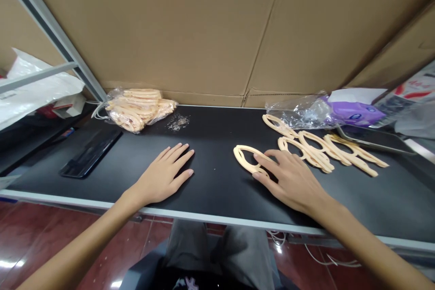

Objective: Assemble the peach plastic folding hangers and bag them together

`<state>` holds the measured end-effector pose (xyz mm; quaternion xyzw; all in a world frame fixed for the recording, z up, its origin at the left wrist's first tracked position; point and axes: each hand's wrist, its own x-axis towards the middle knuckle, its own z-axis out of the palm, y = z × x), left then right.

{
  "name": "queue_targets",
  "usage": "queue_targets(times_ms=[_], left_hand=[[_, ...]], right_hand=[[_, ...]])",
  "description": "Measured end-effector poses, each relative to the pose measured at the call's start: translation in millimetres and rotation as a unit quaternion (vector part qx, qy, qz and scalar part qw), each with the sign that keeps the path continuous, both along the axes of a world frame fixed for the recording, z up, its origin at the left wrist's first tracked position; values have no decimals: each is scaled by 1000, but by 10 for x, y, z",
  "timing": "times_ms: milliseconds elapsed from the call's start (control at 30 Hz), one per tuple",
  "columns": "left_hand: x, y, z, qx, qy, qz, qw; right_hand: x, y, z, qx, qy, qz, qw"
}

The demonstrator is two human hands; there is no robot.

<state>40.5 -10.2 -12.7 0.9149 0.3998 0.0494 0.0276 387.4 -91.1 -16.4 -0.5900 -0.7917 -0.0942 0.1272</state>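
Note:
My left hand (163,174) lies flat on the black table mat, fingers stretched out, holding nothing. To the right of it, my right hand (292,179) has its thumb and fingers around a cream-coloured oval loop piece (242,158). The palm hides the far end of that piece, and I cannot tell its exact kind. Beyond the right hand lie several similar cream loop pieces with long narrow ends (316,149), partly overlapping. A clear plastic bag (141,106) packed with more such cream pieces rests at the back left.
A dark phone (91,154) lies on the left. Small pale crumbs (178,122) sit near the bag. At the back right are an empty clear bag (295,113), a purple tissue pack (355,112) and a tablet-like device (377,139). A cardboard wall (190,31) closes off the back.

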Motion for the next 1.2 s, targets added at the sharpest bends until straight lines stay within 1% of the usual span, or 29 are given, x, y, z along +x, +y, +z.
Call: queue_targets(times_ms=[67, 167, 233, 300, 367, 467, 533, 633, 700, 800, 933, 1000, 1100, 1200], left_hand=[[-1, 1, 0, 1, -3, -1, 1000], [-5, 2, -4, 3, -4, -2, 1000], [-6, 2, -10, 5, -6, -2, 1000], [-7, 3, -15, 6, -10, -2, 1000], [-5, 5, -16, 4, -12, -1, 1000], [1, 7, -7, -1, -8, 1, 1000], [5, 5, 3, -4, -1, 2, 1000], [10, -3, 16, -6, 4, 3, 1000], [11, -12, 19, -7, 0, 3, 1000], [13, -20, 15, -11, -6, 4, 1000], [13, -20, 2, -9, -10, 5, 1000], [12, -19, -3, -7, -13, 5, 1000], [9, -19, -2, -7, -13, 3, 1000], [8, -23, 2, -7, -15, 3, 1000]], right_hand=[[3, -15, -16, 20, -26, -24, 999], [84, -31, -15, 50, -66, -66, 994], [147, -26, 9, 58, -82, -91, 991], [194, 23, 52, 60, -77, -108, 989], [225, 145, 102, 60, -58, -111, 990], [246, 467, 159, 64, -46, -118, 990], [242, 718, 169, 51, -65, -133, 988], [203, 1022, 144, 22, -106, -124, 986], [163, 1139, 114, 4, -102, -125, 987], [112, 1213, 87, -14, -68, -134, 989], [61, 1262, 133, -25, -18, -119, 992], [9, 1294, 176, -37, 15, -98, 994], [-153, 1327, 210, -52, 58, -44, 996], [-413, 1288, 163, -61, 83, 22, 994]])
